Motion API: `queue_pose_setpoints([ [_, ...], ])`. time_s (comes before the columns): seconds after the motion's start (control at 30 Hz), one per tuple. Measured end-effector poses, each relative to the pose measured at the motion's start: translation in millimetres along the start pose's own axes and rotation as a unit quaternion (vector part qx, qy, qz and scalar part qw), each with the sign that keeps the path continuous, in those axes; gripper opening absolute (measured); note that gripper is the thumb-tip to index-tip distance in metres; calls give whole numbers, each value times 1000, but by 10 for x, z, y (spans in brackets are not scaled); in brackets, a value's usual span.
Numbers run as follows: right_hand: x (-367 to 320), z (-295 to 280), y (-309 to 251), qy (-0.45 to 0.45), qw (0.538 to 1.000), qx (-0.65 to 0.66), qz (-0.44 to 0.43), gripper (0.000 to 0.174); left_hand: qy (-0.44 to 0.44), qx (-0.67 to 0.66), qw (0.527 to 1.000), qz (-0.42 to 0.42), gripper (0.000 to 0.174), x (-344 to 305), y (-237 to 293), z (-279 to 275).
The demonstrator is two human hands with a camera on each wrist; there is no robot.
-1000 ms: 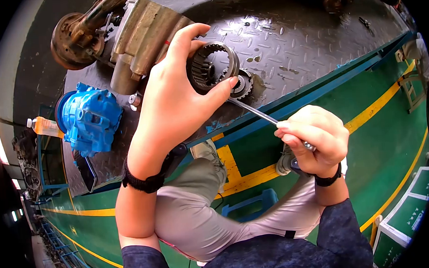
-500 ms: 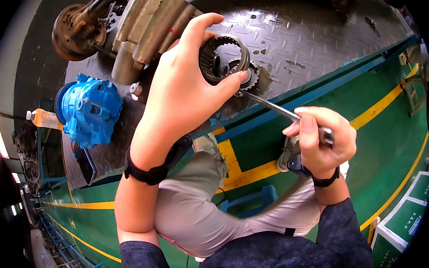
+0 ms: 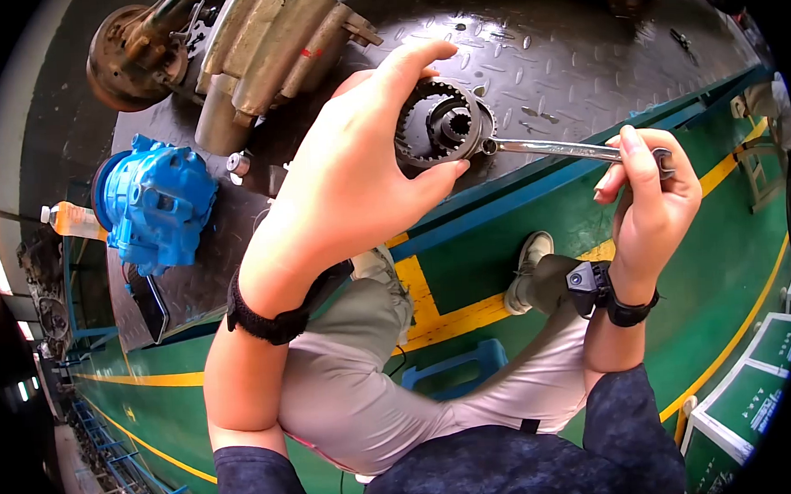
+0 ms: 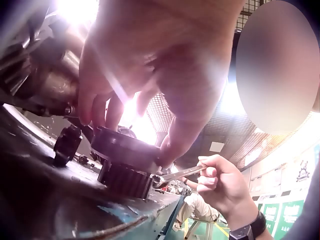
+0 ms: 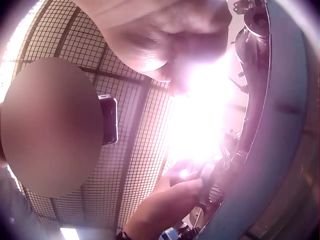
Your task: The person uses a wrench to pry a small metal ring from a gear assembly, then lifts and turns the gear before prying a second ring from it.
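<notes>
In the head view my left hand (image 3: 338, 178) holds a dark toothed ring (image 3: 412, 121) between thumb and fingers. A smaller splined gear (image 3: 454, 126) shows through the ring's opening. The left wrist view has the ring (image 4: 125, 150) tilted over a ribbed gear (image 4: 125, 181) close to the bench edge. My right hand (image 3: 656, 184) pinches a shiny wrench (image 3: 551, 148) near its open end. The wrench's ring end sits right at the side of the gear, beside my left thumb. Glare hides most of this work in the right wrist view.
A large metal housing (image 3: 269, 52) lies behind my left hand, beside a rusty drum part (image 3: 126, 60). At left are a blue pump-like unit (image 3: 165, 205), a bottle (image 3: 77, 221) and a phone (image 3: 150, 305). The bench's blue edge (image 3: 543, 168) runs under the wrench.
My left hand and the ring have moved right, further over the gear. My right hand has moved up and right, and the wrench has swung from a steep slant to nearly level.
</notes>
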State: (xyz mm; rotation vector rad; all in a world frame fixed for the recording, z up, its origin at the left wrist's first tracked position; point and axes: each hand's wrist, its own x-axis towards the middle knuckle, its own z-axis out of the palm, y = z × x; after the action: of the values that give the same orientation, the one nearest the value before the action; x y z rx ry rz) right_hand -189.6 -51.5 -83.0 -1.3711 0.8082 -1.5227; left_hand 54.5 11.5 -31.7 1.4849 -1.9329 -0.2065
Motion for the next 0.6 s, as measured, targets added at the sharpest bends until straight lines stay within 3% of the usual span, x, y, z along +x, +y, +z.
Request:
queue_pose_setpoints([
  [0.37,248,-255,243,31,982,183,-12,15,10,0,1000,15,63,133,89,162],
  [0.5,259,-223,246,87,993,77,-15,15,26,-21,999,28,63,137,60,207],
  [0.6,204,-145,206,55,998,33,-7,17,22,-41,999,22,64,162,71,235],
])
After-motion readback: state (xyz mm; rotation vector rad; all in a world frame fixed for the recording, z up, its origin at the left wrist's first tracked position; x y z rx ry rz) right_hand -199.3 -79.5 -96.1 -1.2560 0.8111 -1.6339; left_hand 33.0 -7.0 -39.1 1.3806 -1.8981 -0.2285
